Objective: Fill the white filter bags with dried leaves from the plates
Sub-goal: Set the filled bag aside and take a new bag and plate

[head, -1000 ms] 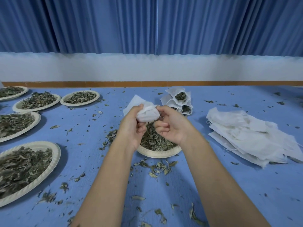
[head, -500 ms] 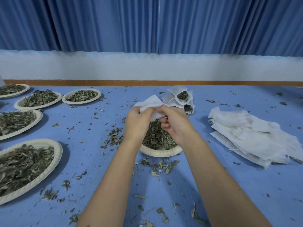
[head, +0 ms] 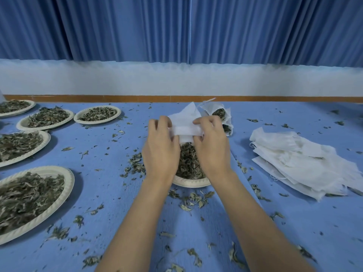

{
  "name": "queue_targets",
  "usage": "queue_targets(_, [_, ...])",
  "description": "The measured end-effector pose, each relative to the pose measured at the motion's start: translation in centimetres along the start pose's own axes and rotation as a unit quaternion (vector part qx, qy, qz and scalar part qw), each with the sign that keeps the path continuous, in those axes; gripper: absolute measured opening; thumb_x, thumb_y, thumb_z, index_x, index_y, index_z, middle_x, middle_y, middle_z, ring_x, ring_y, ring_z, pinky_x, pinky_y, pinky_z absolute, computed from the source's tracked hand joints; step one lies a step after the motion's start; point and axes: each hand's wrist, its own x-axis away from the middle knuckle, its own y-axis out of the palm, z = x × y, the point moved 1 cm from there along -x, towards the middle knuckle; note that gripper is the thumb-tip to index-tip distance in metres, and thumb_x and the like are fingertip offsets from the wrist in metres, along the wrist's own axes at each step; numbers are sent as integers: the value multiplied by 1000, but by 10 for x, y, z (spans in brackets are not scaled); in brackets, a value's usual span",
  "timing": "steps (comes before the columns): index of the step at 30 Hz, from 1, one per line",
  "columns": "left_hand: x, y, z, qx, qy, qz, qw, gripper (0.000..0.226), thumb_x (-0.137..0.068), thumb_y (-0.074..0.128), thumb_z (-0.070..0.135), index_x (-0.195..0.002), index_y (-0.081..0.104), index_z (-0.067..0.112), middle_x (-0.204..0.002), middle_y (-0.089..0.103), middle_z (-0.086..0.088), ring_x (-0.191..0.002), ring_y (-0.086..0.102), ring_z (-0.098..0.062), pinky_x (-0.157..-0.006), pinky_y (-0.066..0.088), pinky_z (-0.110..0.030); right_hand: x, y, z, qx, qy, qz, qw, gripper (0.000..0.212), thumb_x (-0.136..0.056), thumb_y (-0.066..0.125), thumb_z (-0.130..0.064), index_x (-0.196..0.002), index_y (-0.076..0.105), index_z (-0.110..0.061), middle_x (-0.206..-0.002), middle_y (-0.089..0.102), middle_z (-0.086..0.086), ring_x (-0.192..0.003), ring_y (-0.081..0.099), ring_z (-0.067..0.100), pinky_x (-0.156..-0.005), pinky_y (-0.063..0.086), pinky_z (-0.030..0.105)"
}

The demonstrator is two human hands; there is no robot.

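A white filter bag [head: 186, 122] is stretched between both hands above a paper plate [head: 191, 182] of dried leaves. My left hand [head: 161, 148] grips its left edge and my right hand [head: 211, 146] pinches its right edge. Much of the plate is hidden under the hands. Filled filter bags [head: 221, 114] stand just behind the hands, their tops showing dried leaves. A heap of flat white filter bags [head: 300, 160] lies to the right on the blue cloth.
Several more paper plates of dried leaves line the left side, the nearest plate [head: 29, 197] large at the lower left. Loose leaf bits [head: 192, 199] are scattered over the blue cloth. A white wall and blue curtain stand behind.
Both hands have moved away from me and spread the bunched bag out flat between them; the bag now sits higher in view, over the far edge of the plate.
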Motion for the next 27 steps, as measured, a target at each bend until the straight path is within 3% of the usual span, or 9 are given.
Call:
queue_targets(5, [-1, 1, -6, 17, 19, -36, 999, 26, -84, 59, 2, -107, 56, 16, -110, 53, -3, -66, 56, -21, -59, 47, -36, -7, 0, 7, -99, 103, 5, 990, 27, -80, 58, 2, -100, 59, -15, -104, 50, 3, -73, 52, 8, -67, 43, 20])
queue_targets(7, [-2, 3, -9, 54, 29, -54, 997, 21, -83, 64, 7, -101, 64, 16, -102, 58, -1, -68, 58, -18, -64, 48, -30, -11, 0, 14, -179, 166, -11, 970, 20, -80, 61, 4, -84, 58, -15, -89, 54, 6, -71, 61, 18, -62, 54, 27])
queue_targets(10, [-2, 3, -11, 100, 55, -46, 992, 14, -81, 69, 9, -95, 72, 10, -94, 62, -2, -67, 56, -9, -67, 44, -9, -14, -5, 22, -337, 274, -59, 899, 13, -79, 71, -3, -81, 64, -14, -80, 63, 5, -64, 65, 11, -53, 52, 16])
queue_targets(13, [-5, 0, -11, 94, 29, 4, 995, 12, -83, 69, 14, -89, 74, 6, -87, 64, -4, -63, 52, -1, -67, 38, 1, -16, -7, 26, -424, 310, -133, 841, 24, -76, 75, -10, -97, 68, -18, -101, 69, 0, -89, 66, 7, -71, 53, 16])
queue_targets(16, [-8, -1, -16, 84, -36, 34, 995, 20, -88, 62, 19, -81, 73, 4, -79, 66, -11, -61, 59, -19, -64, 44, -20, -17, -10, 27, -490, 301, -195, 795, 50, -76, 76, -21, -122, 60, -14, -125, 62, -1, -113, 59, 9, -96, 48, 30])
queue_targets(18, [-10, -5, -22, 88, -101, 50, 990, 23, -90, 57, 21, -80, 71, 4, -72, 66, -13, -64, 62, -27, -65, 50, -37, -17, -14, 27, -428, 283, -181, 839, 46, -78, 74, -25, -122, 60, -18, -123, 62, -4, -112, 59, 8, -95, 48, 30])
queue_targets(20, [-12, -7, -28, 86, -145, 61, 984, 20, -91, 53, 20, -92, 69, 9, -68, 66, -9, -64, 63, -25, -58, 48, -30, -17, -19, 28, -288, 237, -152, 915, 37, -79, 73, -30, -114, 64, -22, -113, 64, -6, -103, 60, 8, -86, 49, 27])
queue_targets(22, [-12, -9, -30, 88, -159, 73, 981, 20, -92, 51, 18, -103, 67, 12, -67, 65, -7, -64, 62, -23, -53, 40, -23, -17, -22, 25, -123, 174, -180, 960, 38, -77, 71, -44, -109, 67, -24, -108, 64, -5, -97, 59, 9, -77, 44, 25])
queue_targets(27, [-10, -6, -28, 89, -147, 104, 980, 23, -89, 51, 12, -104, 67, 3, -105, 54, -15, -77, 41, -12, -69, 26, -11, -9, -15, 4, 131, 129, -283, 941, 68, -72, 55, -73, -118, 60, -23, -128, 50, 4, -117, 49, 23, -76, 40, 33])
